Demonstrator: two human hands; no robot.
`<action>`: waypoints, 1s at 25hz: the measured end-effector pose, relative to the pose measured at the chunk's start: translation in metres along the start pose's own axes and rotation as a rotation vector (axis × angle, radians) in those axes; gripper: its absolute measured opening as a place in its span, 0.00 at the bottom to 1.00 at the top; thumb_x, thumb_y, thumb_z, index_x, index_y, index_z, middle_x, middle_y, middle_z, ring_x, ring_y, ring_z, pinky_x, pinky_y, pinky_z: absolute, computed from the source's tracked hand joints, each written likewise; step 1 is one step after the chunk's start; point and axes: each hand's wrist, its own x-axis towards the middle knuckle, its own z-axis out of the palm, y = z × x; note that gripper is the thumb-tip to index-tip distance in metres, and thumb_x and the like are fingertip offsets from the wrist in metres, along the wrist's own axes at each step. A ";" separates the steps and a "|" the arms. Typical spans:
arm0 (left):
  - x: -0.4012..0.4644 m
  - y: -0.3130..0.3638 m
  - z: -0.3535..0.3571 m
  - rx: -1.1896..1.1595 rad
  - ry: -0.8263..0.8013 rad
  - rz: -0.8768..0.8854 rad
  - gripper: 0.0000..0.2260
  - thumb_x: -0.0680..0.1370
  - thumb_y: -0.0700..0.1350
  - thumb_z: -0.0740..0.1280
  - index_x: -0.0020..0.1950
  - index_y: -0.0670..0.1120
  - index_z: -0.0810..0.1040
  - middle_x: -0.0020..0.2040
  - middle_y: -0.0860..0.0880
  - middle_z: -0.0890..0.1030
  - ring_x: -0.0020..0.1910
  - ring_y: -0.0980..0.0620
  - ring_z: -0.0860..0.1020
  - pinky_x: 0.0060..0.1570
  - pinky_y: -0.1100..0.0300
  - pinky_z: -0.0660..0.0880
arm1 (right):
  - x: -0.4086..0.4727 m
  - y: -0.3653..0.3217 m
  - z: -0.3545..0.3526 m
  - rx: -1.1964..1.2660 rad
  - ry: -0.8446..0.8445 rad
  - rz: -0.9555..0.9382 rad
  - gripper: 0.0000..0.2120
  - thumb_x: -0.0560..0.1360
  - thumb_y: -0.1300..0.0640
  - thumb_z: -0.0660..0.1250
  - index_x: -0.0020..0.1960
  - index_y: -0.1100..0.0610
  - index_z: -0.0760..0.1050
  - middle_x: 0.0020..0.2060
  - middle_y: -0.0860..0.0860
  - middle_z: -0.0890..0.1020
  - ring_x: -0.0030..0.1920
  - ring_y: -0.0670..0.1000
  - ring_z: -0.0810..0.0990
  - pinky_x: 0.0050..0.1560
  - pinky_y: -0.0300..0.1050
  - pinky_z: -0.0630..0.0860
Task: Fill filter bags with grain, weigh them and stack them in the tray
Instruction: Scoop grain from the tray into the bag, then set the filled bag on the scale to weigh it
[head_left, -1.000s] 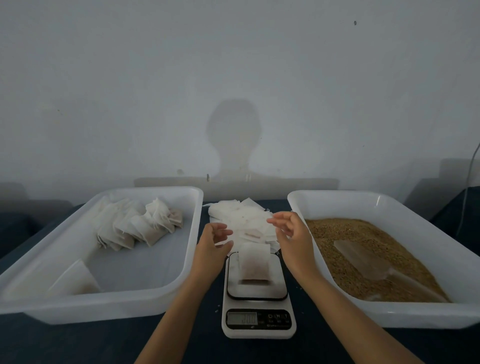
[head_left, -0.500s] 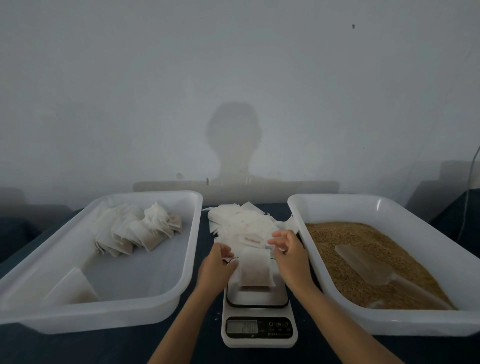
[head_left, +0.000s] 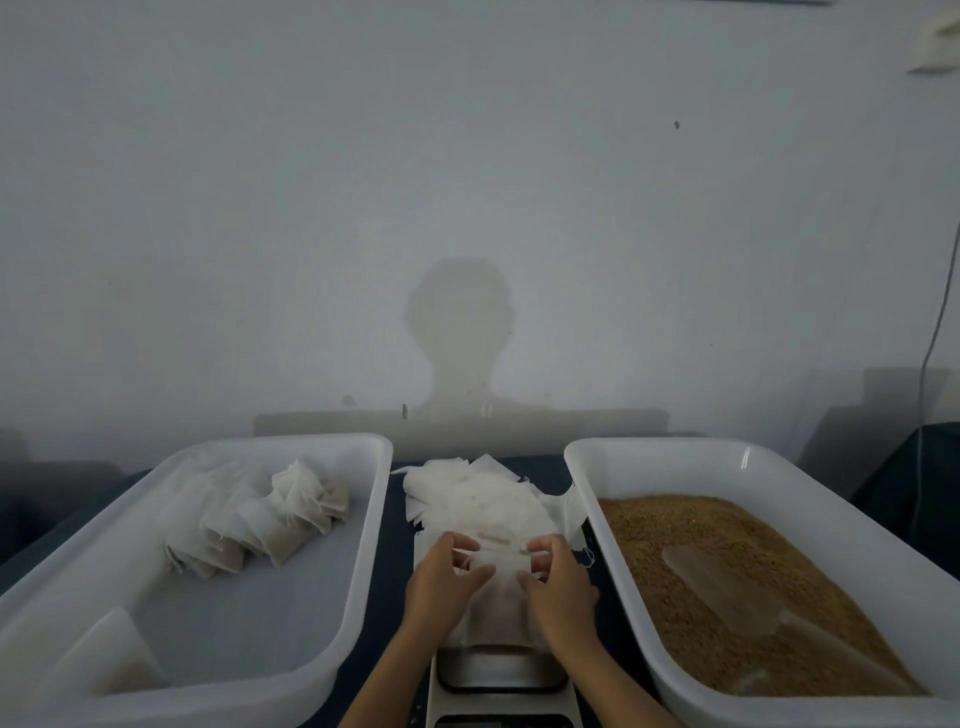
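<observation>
Two big white tubs sit side by side on the dark table (head_left: 389, 649). The grain tray (head_left: 841, 519) on the right holds brown grain (head_left: 691, 530) with a clear scoop (head_left: 727, 587) lying in it. The left tray (head_left: 156, 519) carries a row of filled bags (head_left: 260, 525) leaning along its far end. Between the tubs, a loose heap of empty filter bags (head_left: 467, 493) lies behind the scale (head_left: 498, 670). On the scale's platform stands the filter bag (head_left: 493, 608), its lower part showing between both wrists. The left hand (head_left: 441, 582) and the right hand (head_left: 558, 582) close in on its upper corners: the left thumb and fingers (head_left: 465, 543) pinch the top left edge, the right ones pinch the top right, the bag's mouth stretched between them.
</observation>
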 end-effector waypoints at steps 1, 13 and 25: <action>-0.002 0.003 -0.002 0.013 0.006 0.061 0.08 0.75 0.49 0.70 0.51 0.53 0.74 0.46 0.57 0.77 0.44 0.60 0.75 0.38 0.72 0.68 | -0.002 -0.001 -0.002 0.057 0.002 -0.029 0.11 0.75 0.61 0.69 0.53 0.51 0.72 0.45 0.46 0.80 0.50 0.48 0.80 0.57 0.45 0.74; -0.022 0.095 -0.027 -0.459 0.075 0.357 0.06 0.76 0.40 0.68 0.40 0.47 0.75 0.39 0.55 0.79 0.40 0.58 0.77 0.35 0.65 0.75 | -0.031 -0.037 -0.071 0.597 -0.220 -0.104 0.17 0.70 0.62 0.74 0.57 0.56 0.76 0.48 0.54 0.83 0.47 0.52 0.83 0.40 0.43 0.81; -0.025 0.091 0.031 -0.474 -0.166 0.110 0.03 0.78 0.38 0.66 0.48 0.45 0.75 0.47 0.44 0.81 0.43 0.52 0.80 0.38 0.67 0.77 | 0.009 0.025 -0.220 -0.737 -0.162 -0.030 0.18 0.72 0.59 0.71 0.60 0.56 0.75 0.54 0.51 0.79 0.52 0.50 0.78 0.50 0.41 0.74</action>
